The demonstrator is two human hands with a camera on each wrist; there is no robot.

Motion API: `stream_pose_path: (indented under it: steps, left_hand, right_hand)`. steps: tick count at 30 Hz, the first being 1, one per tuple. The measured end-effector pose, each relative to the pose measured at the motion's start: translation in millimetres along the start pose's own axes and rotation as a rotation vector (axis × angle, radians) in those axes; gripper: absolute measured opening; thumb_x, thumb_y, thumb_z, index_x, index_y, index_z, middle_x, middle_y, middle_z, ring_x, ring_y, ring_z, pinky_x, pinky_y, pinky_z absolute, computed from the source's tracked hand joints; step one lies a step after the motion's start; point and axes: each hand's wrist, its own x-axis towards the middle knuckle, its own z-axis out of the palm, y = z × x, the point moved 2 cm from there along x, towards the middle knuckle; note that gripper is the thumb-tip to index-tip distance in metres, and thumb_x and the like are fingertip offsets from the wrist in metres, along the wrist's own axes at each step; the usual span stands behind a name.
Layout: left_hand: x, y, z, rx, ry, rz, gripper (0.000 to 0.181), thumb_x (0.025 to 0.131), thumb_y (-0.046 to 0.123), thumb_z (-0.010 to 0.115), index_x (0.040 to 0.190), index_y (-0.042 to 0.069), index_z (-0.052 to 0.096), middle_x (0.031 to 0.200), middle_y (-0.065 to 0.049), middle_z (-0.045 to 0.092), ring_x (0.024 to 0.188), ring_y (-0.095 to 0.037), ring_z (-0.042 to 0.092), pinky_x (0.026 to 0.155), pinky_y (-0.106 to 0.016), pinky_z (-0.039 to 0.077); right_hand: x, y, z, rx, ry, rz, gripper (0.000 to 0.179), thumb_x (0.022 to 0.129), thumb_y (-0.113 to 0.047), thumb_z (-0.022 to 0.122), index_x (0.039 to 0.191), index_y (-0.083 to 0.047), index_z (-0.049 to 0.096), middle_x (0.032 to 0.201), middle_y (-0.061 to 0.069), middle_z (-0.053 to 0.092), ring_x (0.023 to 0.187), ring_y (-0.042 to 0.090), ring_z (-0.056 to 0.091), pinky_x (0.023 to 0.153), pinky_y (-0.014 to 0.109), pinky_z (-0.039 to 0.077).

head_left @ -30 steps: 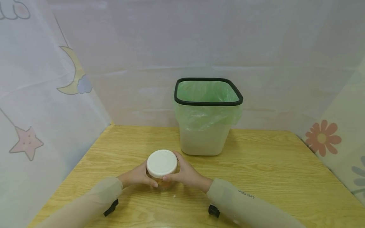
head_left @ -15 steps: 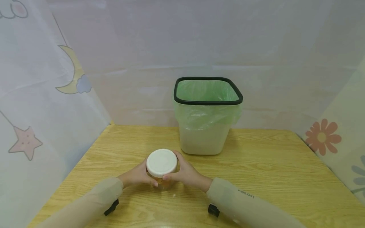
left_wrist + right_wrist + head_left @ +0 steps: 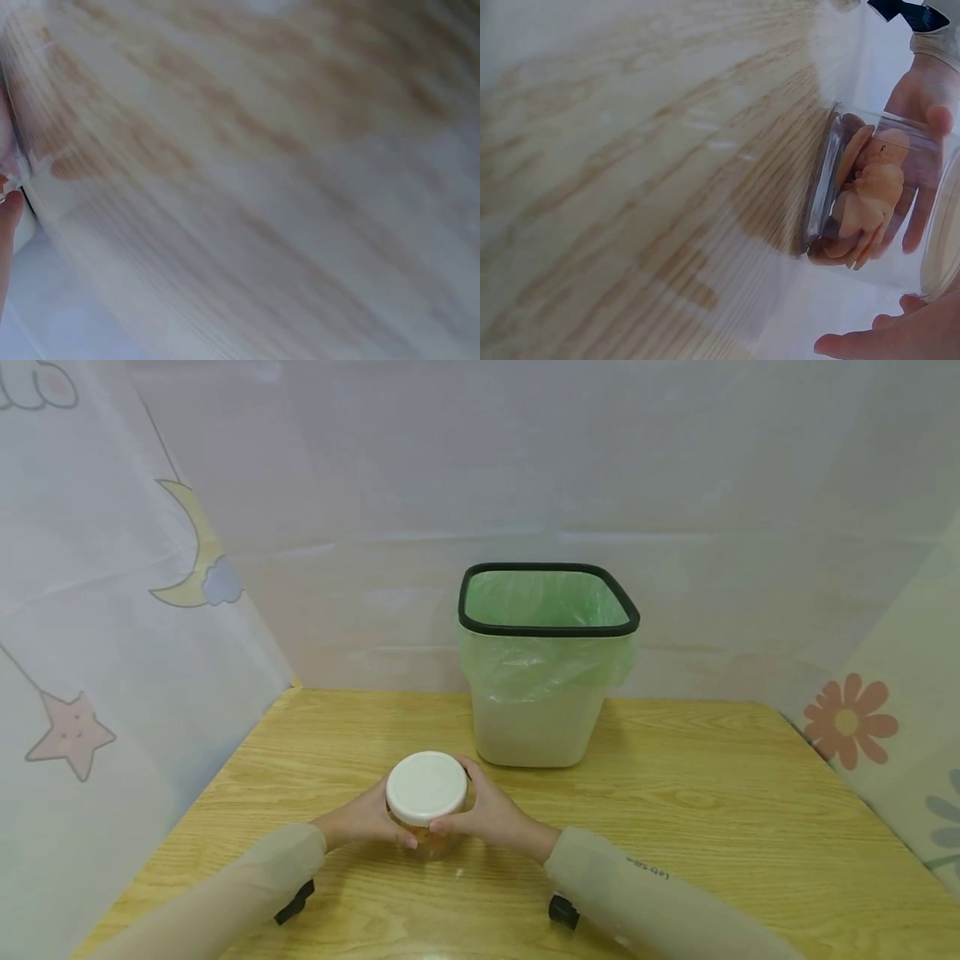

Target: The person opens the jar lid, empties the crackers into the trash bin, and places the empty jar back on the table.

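Observation:
A clear jar (image 3: pixel 874 195) with a white lid (image 3: pixel 427 787) stands upright on the wooden table (image 3: pixel 675 810). Folded orange-brown pieces (image 3: pixel 870 187) lie inside it, toward the bottom. My left hand (image 3: pixel 367 818) grips the jar from the left, its thumb at the front just below the lid. From the right, my right hand (image 3: pixel 491 814) holds the jar's upper part, with its thumb along the lid's lower edge. In the left wrist view only a finger (image 3: pixel 7 225) shows at the left edge. The lid sits on the jar.
Behind the jar, slightly right, stands a white trash bin (image 3: pixel 536 727) with a black rim and a green bag lining. Pale printed cloth (image 3: pixel 375 527) hangs behind the table and along both sides.

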Motion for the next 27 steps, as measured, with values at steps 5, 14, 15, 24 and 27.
stream_pose_path:
  steps: [5,14,15,24,27]
  left_hand:
    - [0.0,-1.3,-0.9,0.006,-0.003,0.012,0.112,0.072,0.015,0.088,0.150,-0.004,0.010,0.147,-0.028,0.028,0.132,-0.043,0.033,0.105,-0.057,0.029]
    - [1.6,-2.2,-0.4,0.006,0.002,-0.008,0.111,0.071,0.013,0.088,0.150,0.000,0.012,0.147,-0.023,0.030,0.132,-0.040,0.034,0.106,-0.057,0.029]
    - [1.6,-2.3,-0.5,0.012,0.002,-0.011,0.111,0.071,0.014,0.088,0.150,0.000,0.012,0.147,-0.022,0.031,0.132,-0.039,0.034,0.106,-0.057,0.029]
    - [1.2,-2.9,-1.9,0.032,-0.011,-0.017,0.109,0.073,0.018,0.088,0.150,0.000,0.013,0.146,-0.022,0.032,0.131,-0.038,0.037,0.104,-0.058,0.031]
    - [1.7,-2.5,-1.4,0.016,-0.017,-0.009,0.109,0.072,0.015,0.088,0.150,0.000,0.013,0.146,-0.023,0.032,0.131,-0.039,0.036,0.104,-0.058,0.032]
  right_hand:
    - [1.1,2,-2,-0.036,-0.015,-0.007,0.103,0.077,-0.035,0.084,0.151,-0.001,0.021,0.150,0.019,0.034,0.139,0.038,0.027,0.107,0.064,0.023]
    - [5.0,6,-9,-0.029,-0.079,0.007,0.109,0.077,-0.041,0.082,0.153,-0.002,0.016,0.155,0.019,0.025,0.142,0.037,0.022,0.109,0.061,0.023]
    - [5.4,7,-9,-0.027,-0.085,0.007,0.109,0.077,-0.040,0.082,0.154,-0.002,0.015,0.155,0.019,0.024,0.143,0.037,0.021,0.109,0.061,0.023]
    - [7.8,6,-13,-0.013,-0.105,-0.027,0.103,0.078,-0.032,0.084,0.153,-0.003,0.020,0.156,0.018,0.024,0.144,0.035,0.018,0.111,0.060,0.020]
    - [7.9,5,-14,-0.012,-0.111,-0.036,0.102,0.078,-0.032,0.083,0.152,-0.002,0.021,0.155,0.018,0.025,0.143,0.035,0.020,0.111,0.058,0.021]
